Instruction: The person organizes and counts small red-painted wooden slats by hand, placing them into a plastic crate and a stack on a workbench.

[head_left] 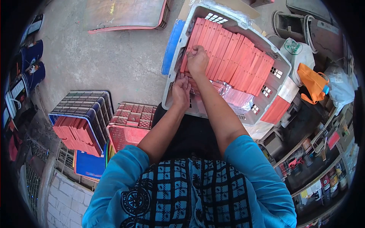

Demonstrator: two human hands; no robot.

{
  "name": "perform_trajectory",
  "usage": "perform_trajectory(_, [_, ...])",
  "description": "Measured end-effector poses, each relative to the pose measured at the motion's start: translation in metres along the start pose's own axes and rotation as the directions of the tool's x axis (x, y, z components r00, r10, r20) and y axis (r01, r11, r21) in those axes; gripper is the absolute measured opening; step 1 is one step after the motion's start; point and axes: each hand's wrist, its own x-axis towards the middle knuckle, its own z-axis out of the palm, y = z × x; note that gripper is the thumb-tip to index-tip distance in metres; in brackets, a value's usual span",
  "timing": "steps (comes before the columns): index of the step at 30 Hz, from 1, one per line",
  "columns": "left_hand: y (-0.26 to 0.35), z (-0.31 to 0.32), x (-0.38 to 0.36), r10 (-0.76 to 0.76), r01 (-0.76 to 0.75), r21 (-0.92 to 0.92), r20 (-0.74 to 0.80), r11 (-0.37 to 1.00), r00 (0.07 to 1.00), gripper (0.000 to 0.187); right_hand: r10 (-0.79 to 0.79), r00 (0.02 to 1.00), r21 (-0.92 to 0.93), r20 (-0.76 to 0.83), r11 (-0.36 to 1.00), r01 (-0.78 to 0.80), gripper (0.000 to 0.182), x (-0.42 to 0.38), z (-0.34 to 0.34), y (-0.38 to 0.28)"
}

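Note:
A grey plastic crate stands in front of me, with a row of flat red slats packed on edge inside. My right hand is closed over the leftmost slats, its fingers curled on their upper faces. Just below it, my left hand is inside the crate's near left corner with its fingers bent close to the slats' near ends. What its fingertips hold, if anything, is hidden. Clear plastic wrap lies along the near side of the row, partly covering more red pieces beneath.
A blue crate on its side holds red slats, beside a red basket at lower left. A worn board stands at the top. An orange bag and cluttered shelves are at right.

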Motion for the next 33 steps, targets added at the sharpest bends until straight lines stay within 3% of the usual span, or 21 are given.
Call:
perform_trajectory(3, [-0.002, -0.001, 0.001, 0.024, -0.024, -0.004, 0.001, 1.000, 1.000, 0.057, -0.106, 0.993, -0.019, 0.049, 0.994, 0.107, 0.024, -0.001, -0.005, 0.001])
perform_trajectory(6, [-0.007, -0.004, 0.007, 0.055, -0.055, 0.005, 0.017, 0.998, 0.998, 0.057, -0.348, 0.929, -0.234, 0.124, 0.900, 0.368, 0.025, -0.015, -0.016, -0.003])
perform_trajectory(9, [-0.014, -0.006, 0.010, 0.080, -0.080, 0.009, 0.003, 0.997, 0.997, 0.052, -0.426, 0.892, -0.272, 0.149, 0.850, 0.451, 0.024, -0.014, -0.010, 0.006])
perform_trajectory(11, [-0.016, -0.005, 0.012, 0.060, -0.061, -0.013, -0.045, 0.998, 0.997, 0.046, -0.418, 0.894, -0.275, 0.162, 0.851, 0.448, 0.025, -0.010, -0.007, 0.008])
perform_trajectory(15, [-0.008, -0.004, 0.024, -0.041, 0.047, -0.180, 0.032, 0.983, 0.999, 0.047, -0.418, 0.889, -0.216, 0.185, 0.865, 0.452, 0.026, -0.012, -0.017, 0.009])
perform_trajectory(18, [-0.006, -0.002, 0.021, -0.004, 0.012, -0.141, 0.059, 0.990, 0.998, 0.046, -0.516, 0.856, -0.265, -0.026, 0.829, 0.492, 0.032, -0.025, -0.028, 0.014])
perform_trajectory(22, [-0.009, 0.000, 0.023, 0.023, -0.020, -0.080, 0.027, 0.997, 0.999, 0.045, -0.510, 0.855, -0.212, 0.097, 0.829, 0.518, 0.037, -0.036, -0.042, 0.048])
perform_trajectory(25, [-0.019, 0.004, 0.018, 0.056, -0.054, 0.037, -0.054, 0.998, 0.997, 0.043, -0.419, 0.894, -0.138, -0.161, 0.906, 0.399, 0.033, -0.046, -0.066, 0.055])
perform_trajectory(26, [-0.024, 0.004, 0.016, 0.074, -0.066, 0.078, -0.095, 0.995, 0.993, 0.042, -0.314, 0.934, -0.089, -0.173, 0.949, 0.303, 0.033, -0.051, -0.075, 0.063])
perform_trajectory(28, [-0.042, 0.000, 0.011, -0.073, 0.083, 0.076, -0.129, 0.994, 0.989, 0.037, -0.096, 0.980, 0.018, -0.173, 0.995, 0.100, 0.031, -0.060, -0.094, 0.095])
perform_trajectory(30, [-0.061, 0.004, 0.007, -0.227, 0.240, 0.074, -0.153, 0.968, 0.962, 0.034, 0.014, 0.998, -0.067, -0.059, 0.998, -0.018, 0.029, -0.068, -0.114, 0.132])
perform_trajectory(31, [-0.066, 0.015, 0.000, -0.221, 0.244, 0.139, -0.160, 0.960, 0.962, 0.030, 0.074, 0.997, -0.112, -0.003, 0.991, -0.074, 0.028, -0.070, -0.122, 0.146])
perform_trajectory(33, [-0.089, 0.021, 0.007, -0.047, 0.085, 0.252, -0.151, 0.964, 0.987, 0.027, 0.025, 1.000, -0.058, -0.002, 0.998, -0.025, 0.028, -0.072, -0.131, 0.169])
